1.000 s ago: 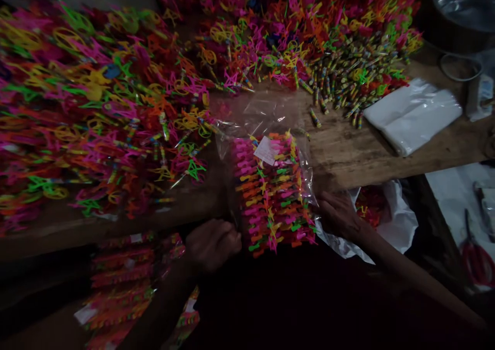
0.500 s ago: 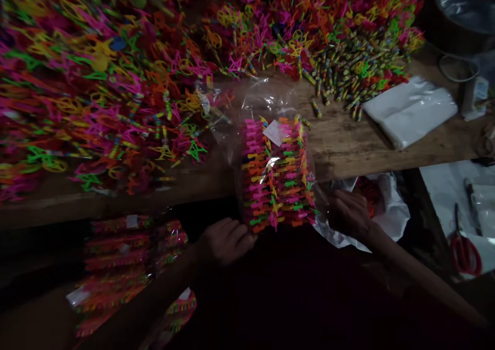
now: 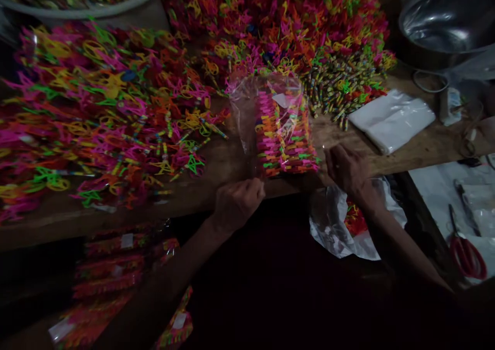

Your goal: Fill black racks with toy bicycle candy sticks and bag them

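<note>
A clear plastic bag (image 3: 284,133) packed with stacked rows of small colourful plastic toys lies tilted over the front of the wooden table, with a small white paper slip (image 3: 280,100) inside. My left hand (image 3: 240,200) is closed at the bag's near left corner, fingers curled round its film. At the near right corner, my right hand (image 3: 346,169) is also closed, pinching the thin plastic edge. The film inside both grips is dim and partly hidden.
Loose colourful toys (image 3: 112,113) cover the table's left and back. A pile of small striped tubes (image 3: 332,89) sits behind a stack of white plastic bags (image 3: 392,120). A metal basin (image 3: 444,25) stands back right; red-handled scissors (image 3: 467,257) lie right. Filled packs (image 3: 108,278) lie lower left.
Both hands and the filled bag have moved forward, farther onto the table. The view has shifted, bringing a tub of striped tubes into sight at the back left.
</note>
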The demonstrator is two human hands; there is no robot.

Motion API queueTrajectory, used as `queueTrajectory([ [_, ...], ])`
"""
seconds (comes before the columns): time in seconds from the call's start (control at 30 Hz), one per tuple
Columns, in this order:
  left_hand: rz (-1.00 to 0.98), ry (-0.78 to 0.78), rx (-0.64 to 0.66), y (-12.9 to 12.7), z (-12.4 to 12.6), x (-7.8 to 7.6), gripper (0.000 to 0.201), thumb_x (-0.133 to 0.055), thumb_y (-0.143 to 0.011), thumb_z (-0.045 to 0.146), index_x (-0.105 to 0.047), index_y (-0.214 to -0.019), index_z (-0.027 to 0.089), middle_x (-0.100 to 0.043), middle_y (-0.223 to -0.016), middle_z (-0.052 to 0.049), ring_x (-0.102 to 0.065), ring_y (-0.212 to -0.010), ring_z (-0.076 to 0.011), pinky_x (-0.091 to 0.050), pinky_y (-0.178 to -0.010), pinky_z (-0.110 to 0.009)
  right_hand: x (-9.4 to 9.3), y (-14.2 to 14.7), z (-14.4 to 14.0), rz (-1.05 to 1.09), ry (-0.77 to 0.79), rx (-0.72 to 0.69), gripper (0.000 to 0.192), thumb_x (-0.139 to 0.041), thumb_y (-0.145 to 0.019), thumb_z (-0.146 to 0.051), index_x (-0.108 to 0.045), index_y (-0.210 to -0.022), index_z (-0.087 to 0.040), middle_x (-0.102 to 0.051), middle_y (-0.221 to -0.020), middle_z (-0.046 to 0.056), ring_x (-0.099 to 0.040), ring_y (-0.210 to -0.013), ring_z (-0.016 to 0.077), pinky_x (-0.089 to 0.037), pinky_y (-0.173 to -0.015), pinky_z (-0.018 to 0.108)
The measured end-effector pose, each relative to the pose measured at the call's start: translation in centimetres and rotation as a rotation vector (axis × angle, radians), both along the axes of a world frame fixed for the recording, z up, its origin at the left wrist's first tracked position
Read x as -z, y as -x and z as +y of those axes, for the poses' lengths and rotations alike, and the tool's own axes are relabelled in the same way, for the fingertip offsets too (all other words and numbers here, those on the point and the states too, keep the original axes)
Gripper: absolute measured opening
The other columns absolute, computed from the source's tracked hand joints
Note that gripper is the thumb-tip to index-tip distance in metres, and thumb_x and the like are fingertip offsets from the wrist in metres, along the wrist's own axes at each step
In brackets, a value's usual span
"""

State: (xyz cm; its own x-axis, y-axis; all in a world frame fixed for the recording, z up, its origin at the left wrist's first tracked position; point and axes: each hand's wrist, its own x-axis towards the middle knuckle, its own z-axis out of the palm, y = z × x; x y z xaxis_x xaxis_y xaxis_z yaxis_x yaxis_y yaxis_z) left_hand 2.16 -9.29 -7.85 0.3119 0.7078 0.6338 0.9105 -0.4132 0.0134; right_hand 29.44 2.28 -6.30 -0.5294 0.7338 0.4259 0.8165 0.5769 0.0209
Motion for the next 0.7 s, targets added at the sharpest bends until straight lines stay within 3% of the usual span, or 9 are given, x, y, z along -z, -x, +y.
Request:
queueTrajectory([
  [0.13, -0.052, -0.063, 0.117, -0.3, -1.2, -0.7, 0.029, -0.066, -0.092, 0.026, -0.052, -0.067, 0.022, -0.057, -0.059, 0.003, -0.057, -0.059, -0.0144, -0.045, -0.057, -0.028, 2.4, -3.2, -5.2, 0.009, 0.155, 0.099, 0.04, -0.042, -0.104, -0.037, -0.058, -0.071, -0.019, -0.062, -0.066, 0.004, -0.052, -0.056, 0.0138, -0.026, -0.055, 0.029],
  [0.2, -0.12, -0.132, 0.192, -0.7, -0.5, -1.3, 0.022, -0.069, -0.09, 0.04, -0.06, -0.083, 0.021, -0.07, -0.08, -0.001, -0.067, -0.082, -0.0202, -0.056, -0.075, -0.034, 2.2, -3.9, -6.9, -0.029, 0.307, 0.163, 0.044, -0.042, -0.104, -0.043, -0.06, -0.072, -0.02, -0.061, -0.062, 0.004, -0.05, -0.051, 0.0142, -0.023, -0.053, 0.03],
  [0.23, -0.141, -0.128, 0.211, -1.0, 0.2, -1.6, 0.029, -0.069, -0.089, 0.048, -0.064, -0.097, 0.021, -0.075, -0.098, -0.004, -0.069, -0.1, -0.0249, -0.057, -0.089, -0.04, 1.9, -4.0, -7.6, -0.05, 0.389, 0.169, 0.046, -0.041, -0.104, -0.046, -0.061, -0.072, -0.02, -0.059, -0.059, 0.003, -0.048, -0.049, 0.0143, -0.021, -0.053, 0.03],
  [0.3, -0.136, -0.021, 0.232, -1.7, 2.0, -1.8, 0.052, -0.064, -0.091, 0.057, -0.062, -0.127, 0.019, -0.067, -0.137, -0.01, -0.055, -0.136, -0.0348, -0.043, -0.115, -0.055, 1.0, -3.7, -8.5, -0.063, 0.504, 0.151, 0.046, -0.042, -0.103, -0.05, -0.063, -0.075, -0.021, -0.059, -0.056, 0.003, -0.05, -0.048, 0.0153, -0.022, -0.053, 0.03],
  [0.37, -0.107, 0.133, 0.271, -2.6, 3.8, -1.6, 0.062, -0.058, -0.095, 0.056, -0.053, -0.145, 0.019, -0.051, -0.157, -0.012, -0.034, -0.153, -0.0402, -0.023, -0.125, -0.064, 0.5, -3.0, -8.8, 0.0, 0.497, 0.193, 0.04, -0.045, -0.102, -0.05, -0.066, -0.086, -0.021, -0.066, -0.066, 0.004, -0.057, -0.055, 0.0175, -0.026, -0.054, 0.029],
  [0.47, -0.125, 0.189, 0.332, -3.4, 5.6, -0.8, 0.047, -0.05, -0.104, 0.038, -0.055, -0.146, 0.019, -0.054, -0.155, -0.011, -0.035, -0.153, -0.0378, -0.018, -0.126, -0.065, 1.6, -1.8, -7.4, 0.205, 0.361, 0.322, 0.036, -0.052, -0.099, -0.047, -0.064, -0.116, -0.017, -0.073, -0.1, 0.011, -0.065, -0.074, 0.0215, -0.037, -0.057, 0.03],
  [0.53, -0.148, 0.176, 0.319, -3.4, 6.3, -0.5, 0.038, -0.045, -0.106, 0.031, -0.063, -0.138, 0.02, -0.063, -0.145, -0.009, -0.047, -0.147, -0.0329, -0.027, -0.124, -0.061, 3.2, -1.1, -5.3, 0.34, 0.333, 0.272, 0.046, -0.055, -0.097, -0.044, -0.056, -0.132, -0.014, -0.069, -0.115, 0.016, -0.066, -0.085, 0.0235, -0.047, -0.065, 0.033],
  [0.6, -0.208, 0.196, 0.272, -3.0, 6.8, -0.8, 0.037, -0.04, -0.108, 0.03, -0.067, -0.132, 0.021, -0.07, -0.136, -0.007, -0.057, -0.139, -0.0269, -0.037, -0.121, -0.054, 5.0, -0.2, -3.2, 0.389, 0.379, 0.142, 0.043, -0.054, -0.097, -0.038, -0.056, -0.132, -0.014, -0.067, -0.116, 0.016, -0.064, -0.092, 0.0246, -0.051, -0.075, 0.036],
  [0.7, -0.357, 0.18, 0.194, -2.1, 7.5, -1.6, 0.038, -0.035, -0.11, 0.031, -0.069, -0.125, 0.02, -0.075, -0.127, -0.005, -0.066, -0.127, -0.0193, -0.051, -0.111, -0.041, 6.3, 1.4, -1.4, 0.342, 0.437, 0.034, 0.026, -0.052, -0.097, -0.032, -0.064, -0.112, -0.015, -0.066, -0.109, 0.015, -0.061, -0.097, 0.0258, -0.05, -0.084, 0.038],
])
